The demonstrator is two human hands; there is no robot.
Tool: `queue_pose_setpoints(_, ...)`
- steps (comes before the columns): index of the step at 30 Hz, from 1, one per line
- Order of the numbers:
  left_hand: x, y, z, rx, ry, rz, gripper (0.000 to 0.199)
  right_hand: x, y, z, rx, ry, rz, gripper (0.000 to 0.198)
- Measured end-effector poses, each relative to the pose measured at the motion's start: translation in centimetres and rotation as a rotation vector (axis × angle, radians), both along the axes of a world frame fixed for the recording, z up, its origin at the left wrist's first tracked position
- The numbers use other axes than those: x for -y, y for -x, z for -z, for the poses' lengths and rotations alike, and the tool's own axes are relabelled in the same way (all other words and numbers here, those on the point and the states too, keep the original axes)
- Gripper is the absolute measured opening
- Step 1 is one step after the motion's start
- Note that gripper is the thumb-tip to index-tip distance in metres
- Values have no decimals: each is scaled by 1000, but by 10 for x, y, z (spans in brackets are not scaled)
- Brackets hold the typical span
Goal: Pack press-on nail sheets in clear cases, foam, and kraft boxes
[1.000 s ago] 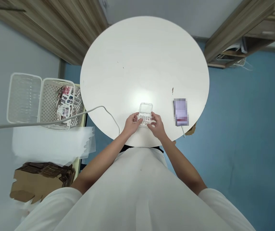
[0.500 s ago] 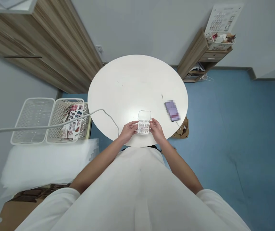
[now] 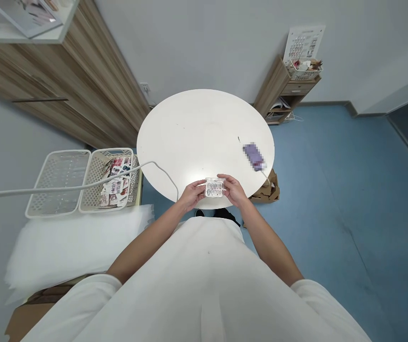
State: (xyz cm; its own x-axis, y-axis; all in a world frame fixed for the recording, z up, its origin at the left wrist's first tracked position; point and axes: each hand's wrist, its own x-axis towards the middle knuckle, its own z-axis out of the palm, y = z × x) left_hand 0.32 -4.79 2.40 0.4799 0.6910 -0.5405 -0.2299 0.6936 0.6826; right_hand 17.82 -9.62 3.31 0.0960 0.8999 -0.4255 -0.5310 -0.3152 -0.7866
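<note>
A small clear plastic box of what look like press-on nails is held over the near edge of the round white table. Two rows of shiny oval pieces show inside it. My left hand grips the box's left side, its fingers closed on the edge. On the other side my right hand holds the right edge, with a finger at the upper right corner by the lid. The lid appears as only a thin strip along the far edge, so its exact angle is hard to tell.
A purple blurred phone with a white cable lies on the table's right side. Left of the table, a white basket holds cards of nails beside another white basket. A grey cable crosses above them to the table. A cardboard box stands right.
The lid stood open behind the box and now shows only as a narrow strip at its far edge. My right fingers have moved to its upper corner. The camera view has shifted.
</note>
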Motion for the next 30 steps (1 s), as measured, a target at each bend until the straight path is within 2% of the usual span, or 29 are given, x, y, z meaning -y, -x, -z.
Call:
queue_pose_setpoints(10, 9, 5, 5, 48, 25, -3, 34, 16, 11, 0, 46, 11, 82, 26)
queue_pose_setpoints(16, 11, 5, 2, 42, 20, 12, 32, 19, 18, -2, 46, -11, 137, 23)
queue_pose_setpoints(20, 10, 5, -1, 41, 16, 21, 31, 21, 22, -6, 139, -12, 134, 35)
queue_pose_setpoints(23, 12, 6, -2, 11, 1, 56, 40, 22, 23, -9, 188, -35, 143, 40)
queue_pose_setpoints(26, 16, 6, -1, -93, -65, 127, 47, 22, 21, -10, 182, -54, 174, 45)
queue_pose_setpoints(30, 19, 6, 0, -211, -165, 199, 46, 23, 21, -4, 150, -34, 197, 55)
